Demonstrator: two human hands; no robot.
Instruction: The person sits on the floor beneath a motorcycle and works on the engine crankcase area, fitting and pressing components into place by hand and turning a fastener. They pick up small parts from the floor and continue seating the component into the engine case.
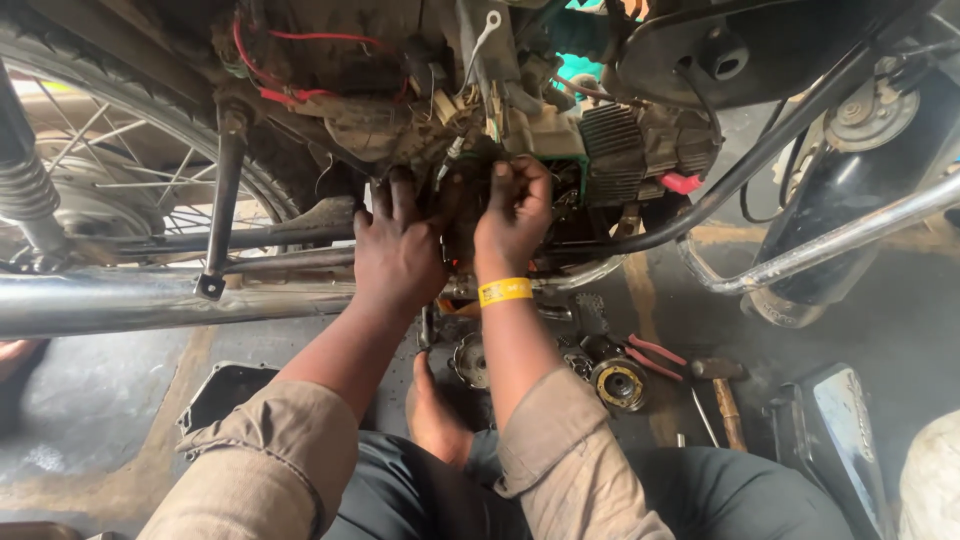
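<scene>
Here I have both hands up inside the open side of the motorcycle engine (470, 150), which sits just above and ahead of my knees. My left hand (398, 250) lies flat against the engine with the fingers spread and the tips tucked into the dark opening. My right hand (512, 215), with a yellow wristband (505, 291), is curled, its fingertips pinching some small part at the opening; I cannot tell what. A chrome exhaust pipe (120, 300) runs below my left arm. On the floor beneath lie a round gear part (621, 383), red-handled pliers (655, 357) and a hammer (722, 385).
</scene>
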